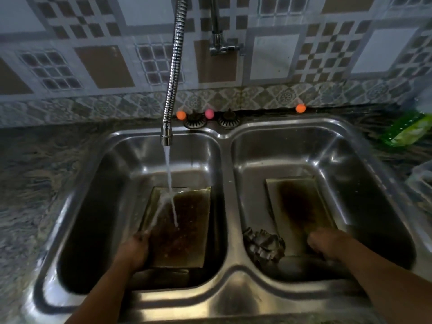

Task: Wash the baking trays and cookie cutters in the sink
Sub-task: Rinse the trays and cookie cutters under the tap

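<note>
Both forearms are bare to the lower edge of view, with no sleeve, watch or bracelet showing. The left hand (133,252) and right hand (327,244) are ungloved; the fingers (314,239) are too dim and blurred to show rings.

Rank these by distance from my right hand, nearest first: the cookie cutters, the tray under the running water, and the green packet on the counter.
From the right hand:
1. Cookie cutters, just to its left in the same basin.
2. Tray under the running water, in the left basin, held by the left hand.
3. Green packet, on the counter at far right.
</note>
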